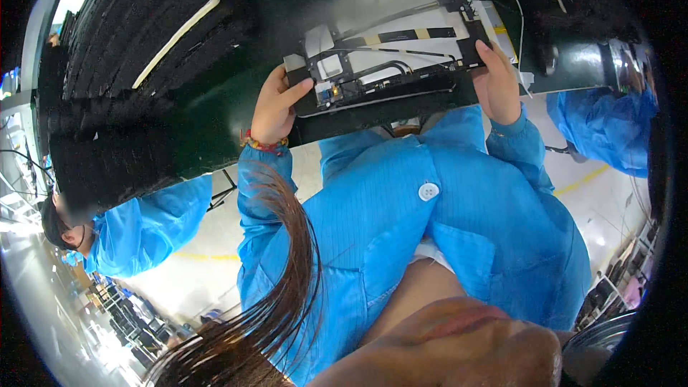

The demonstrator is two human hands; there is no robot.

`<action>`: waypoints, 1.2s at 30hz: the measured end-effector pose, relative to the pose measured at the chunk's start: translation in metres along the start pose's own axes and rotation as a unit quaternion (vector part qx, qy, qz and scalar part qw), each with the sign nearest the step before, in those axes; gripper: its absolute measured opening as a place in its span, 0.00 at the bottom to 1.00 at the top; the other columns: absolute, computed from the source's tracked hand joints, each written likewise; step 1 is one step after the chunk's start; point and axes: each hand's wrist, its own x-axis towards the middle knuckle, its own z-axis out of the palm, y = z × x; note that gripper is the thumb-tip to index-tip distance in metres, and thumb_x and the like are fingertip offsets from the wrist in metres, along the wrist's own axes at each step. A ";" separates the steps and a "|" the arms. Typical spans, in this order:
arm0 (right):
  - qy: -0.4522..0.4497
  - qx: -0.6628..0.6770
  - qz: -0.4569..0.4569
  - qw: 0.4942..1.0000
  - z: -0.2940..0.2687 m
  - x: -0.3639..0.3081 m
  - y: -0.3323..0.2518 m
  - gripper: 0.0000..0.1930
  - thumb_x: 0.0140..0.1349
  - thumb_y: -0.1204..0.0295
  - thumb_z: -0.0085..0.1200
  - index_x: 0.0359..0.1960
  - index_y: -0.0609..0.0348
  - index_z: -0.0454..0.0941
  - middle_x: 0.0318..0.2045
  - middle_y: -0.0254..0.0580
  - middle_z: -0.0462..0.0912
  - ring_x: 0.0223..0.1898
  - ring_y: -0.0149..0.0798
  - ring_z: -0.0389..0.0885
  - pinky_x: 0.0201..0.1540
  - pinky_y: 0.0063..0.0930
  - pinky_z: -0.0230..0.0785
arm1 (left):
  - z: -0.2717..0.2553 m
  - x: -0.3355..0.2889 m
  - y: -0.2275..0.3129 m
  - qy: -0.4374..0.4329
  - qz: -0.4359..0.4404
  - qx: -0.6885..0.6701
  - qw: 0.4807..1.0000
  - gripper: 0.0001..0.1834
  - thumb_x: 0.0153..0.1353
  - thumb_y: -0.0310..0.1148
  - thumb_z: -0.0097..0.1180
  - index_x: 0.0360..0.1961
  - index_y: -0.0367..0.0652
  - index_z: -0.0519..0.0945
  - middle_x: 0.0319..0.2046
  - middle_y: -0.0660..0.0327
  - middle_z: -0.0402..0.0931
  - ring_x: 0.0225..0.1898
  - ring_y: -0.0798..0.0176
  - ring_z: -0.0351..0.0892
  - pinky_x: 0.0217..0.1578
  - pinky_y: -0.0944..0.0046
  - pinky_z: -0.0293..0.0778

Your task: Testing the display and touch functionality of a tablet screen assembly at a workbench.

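Between my two hands, at the near edge of the table, is an opened tablet (401,41). Its inside faces up, showing pale grey-white panels, black strips, thin cables and a small circuit board near its left end. My left hand (276,104) holds the left end, thumb on top and fingers partly hidden at the side. At the right end my right hand (497,82) grips the edge, also with the thumb on top; its other fingers are mostly hidden. The tablet's near edge is slightly tilted toward me.
The dark green table (236,93) carries a large stack of black sheets (136,50) at the left, with a cream strip (179,39) on it. A white cable (517,11) curves beside the tablet. Blue-clothed people sit at the left (143,233) and right (605,129).
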 end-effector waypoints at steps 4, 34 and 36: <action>-0.047 0.095 0.051 0.993 0.001 0.001 -0.009 0.13 0.64 0.70 0.45 0.46 0.64 0.72 0.40 0.43 0.80 0.42 0.37 0.79 0.45 0.33 0.72 | -0.024 0.009 -0.018 0.148 0.063 0.226 0.961 0.26 0.56 0.26 0.56 0.56 0.33 0.64 0.46 0.51 0.74 0.50 0.56 0.72 0.52 0.62 0.66; -0.462 -0.534 -0.153 0.692 0.052 0.014 -0.084 0.28 0.46 0.78 0.56 0.53 0.56 0.70 0.33 0.41 0.75 0.37 0.35 0.76 0.40 0.29 0.70 | 0.084 -0.051 0.065 -0.188 0.626 0.589 0.476 0.11 0.49 0.29 0.53 0.35 0.37 0.78 0.36 0.53 0.80 0.40 0.52 0.81 0.40 0.58 0.78; -0.458 -0.528 -0.127 0.704 0.052 0.015 -0.080 0.27 0.45 0.79 0.56 0.52 0.56 0.71 0.32 0.41 0.75 0.37 0.34 0.75 0.39 0.28 0.71 | 0.086 -0.053 0.063 -0.188 0.627 0.587 0.475 0.11 0.49 0.29 0.53 0.35 0.37 0.78 0.36 0.53 0.80 0.40 0.53 0.81 0.40 0.58 0.78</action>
